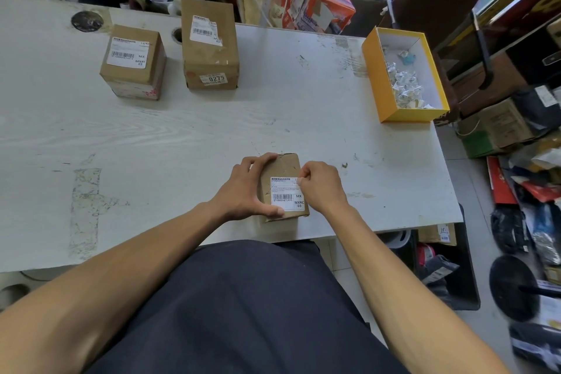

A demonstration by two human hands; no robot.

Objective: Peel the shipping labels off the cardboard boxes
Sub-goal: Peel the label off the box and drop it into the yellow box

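Dark garment (243,307) of the person, nearest the camera, below both forearms. Left hand (243,188): fingers curled over the far left corner of the small cardboard box (283,165), thumb laid along its near edge, gripping it. Small cardboard box: brown, lying at the near edge of the table (188,130), held between the two hands. Shipping label (287,194): white, barcode and "MX MXRC 03" print, lying on the top face of that box; whether its corner has lifted cannot be told. Right hand (321,185): fingers curled, fingertips pinching at the upper right corner of the label. Far from the hands, to their left: a second cardboard box (133,62), upright, white label (129,53) on top. Just right of it, apart from it: a taller cardboard box (209,42) with a partly torn label (205,30) on top and a small "0275" sticker (214,78) on its near side. Far right of the hands: an open yellow box (403,73) with a white inside, holding crumpled white paper scraps (405,82).
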